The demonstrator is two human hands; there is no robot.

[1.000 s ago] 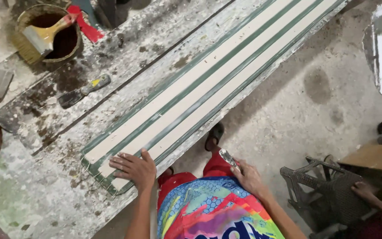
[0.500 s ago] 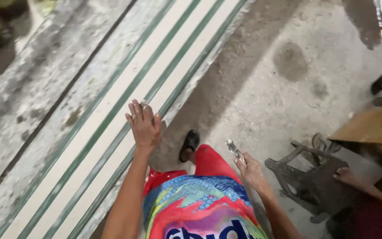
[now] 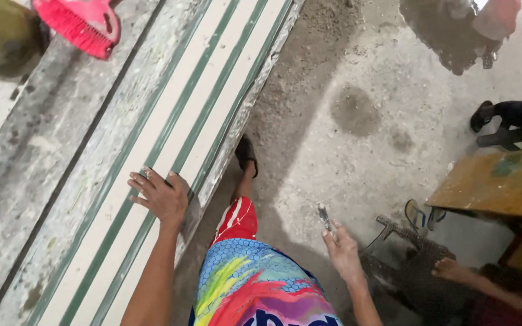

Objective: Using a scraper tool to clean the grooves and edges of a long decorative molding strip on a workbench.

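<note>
Head view looks down past your bright patterned shirt: your left hand point(image 3: 159, 196) lies palm down, fingers spread, on the long panel point(image 3: 212, 102) of cream strips with green stripes, near its floor-side edge. That panel rests lengthwise on a paint-spattered workbench point(image 3: 49, 181), running from the lower left up toward the top of the frame. Your right hand point(image 3: 342, 250) hangs out over the concrete floor point(image 3: 357, 78), well apart from the panel, fingers closed around a small metal tool point(image 3: 324, 217) whose tip points upward; what kind of tool it is cannot be told. A red brush point(image 3: 83, 24) sits at the bench's far end. Another person's hand point(image 3: 451, 268) rests near a dark stool point(image 3: 418, 265) at lower right.
</note>
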